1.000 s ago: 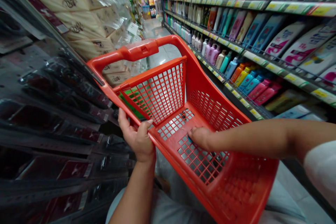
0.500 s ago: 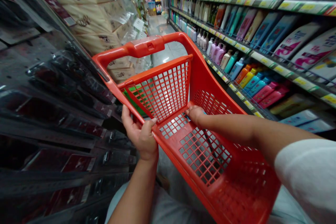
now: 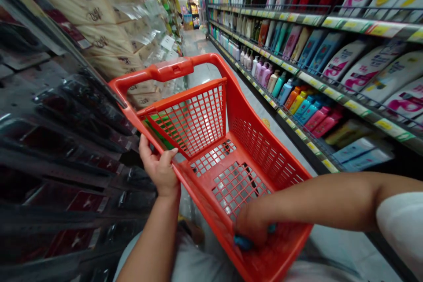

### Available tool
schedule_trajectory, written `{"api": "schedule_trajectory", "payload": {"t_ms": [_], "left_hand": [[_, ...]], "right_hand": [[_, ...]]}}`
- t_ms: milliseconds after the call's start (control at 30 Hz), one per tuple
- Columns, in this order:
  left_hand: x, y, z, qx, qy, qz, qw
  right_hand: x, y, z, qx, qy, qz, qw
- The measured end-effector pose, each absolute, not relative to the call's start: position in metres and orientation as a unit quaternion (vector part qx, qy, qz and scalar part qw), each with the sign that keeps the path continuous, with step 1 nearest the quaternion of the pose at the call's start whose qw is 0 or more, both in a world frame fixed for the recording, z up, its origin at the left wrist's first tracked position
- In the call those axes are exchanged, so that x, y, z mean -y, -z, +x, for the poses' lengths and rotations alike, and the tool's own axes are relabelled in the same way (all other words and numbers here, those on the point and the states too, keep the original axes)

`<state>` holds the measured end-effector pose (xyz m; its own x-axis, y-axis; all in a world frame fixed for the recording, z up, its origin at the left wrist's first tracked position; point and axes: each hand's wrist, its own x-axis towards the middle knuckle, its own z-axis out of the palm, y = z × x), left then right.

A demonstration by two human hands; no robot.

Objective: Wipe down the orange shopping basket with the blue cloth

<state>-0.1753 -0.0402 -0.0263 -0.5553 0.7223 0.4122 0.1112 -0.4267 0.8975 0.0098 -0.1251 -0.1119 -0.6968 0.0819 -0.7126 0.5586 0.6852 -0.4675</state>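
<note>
Shop aisle (image 3: 197,39) setting. Right hand (image 3: 254,220) wrapped fingers round blue cloth (image 3: 243,242), low in red cart's (image 3: 239,105) near end — cloth looked soft, light, best bunched. Left hand (image 3: 161,169) clasped side rim (image 3: 194,191) — seemed stiff, sound handhold. Shelved bottles (image 3: 306,106) stood beyond.

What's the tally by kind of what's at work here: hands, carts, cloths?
Hands: 2 (left hand on the rim, right hand inside)
Red plastic shopping cart: 1
Blue cloth: 1, as far as shows, partly hidden under the right hand
Total: 4
</note>
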Motion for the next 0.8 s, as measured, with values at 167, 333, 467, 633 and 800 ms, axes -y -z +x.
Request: {"api": "schedule_trajectory", "payload": {"t_ms": [167,333,467,633,800], "left_hand": [[0.046,0.022,-0.175,-0.537,-0.705,0.404,0.228],[0.111,0.029,-0.15,-0.618,-0.631,0.383,0.271],[0.19,0.04,-0.105,-0.651,-0.577,0.392,0.299],[0.232,0.034,-0.071,-0.649,-0.55,0.416,0.322],[0.226,0.03,-0.074,-0.648,-0.555,0.415,0.317]], "right_hand": [[0.117,0.011,0.013,-0.838,0.361,0.211,0.352],[0.136,-0.034,0.049,-0.82,0.46,0.3,0.162],[0.152,-0.025,0.072,-0.876,0.409,0.227,0.114],[0.142,-0.014,0.097,-0.933,0.259,0.123,0.22],[0.131,-0.021,0.133,-0.932,0.179,0.185,0.254]]}}
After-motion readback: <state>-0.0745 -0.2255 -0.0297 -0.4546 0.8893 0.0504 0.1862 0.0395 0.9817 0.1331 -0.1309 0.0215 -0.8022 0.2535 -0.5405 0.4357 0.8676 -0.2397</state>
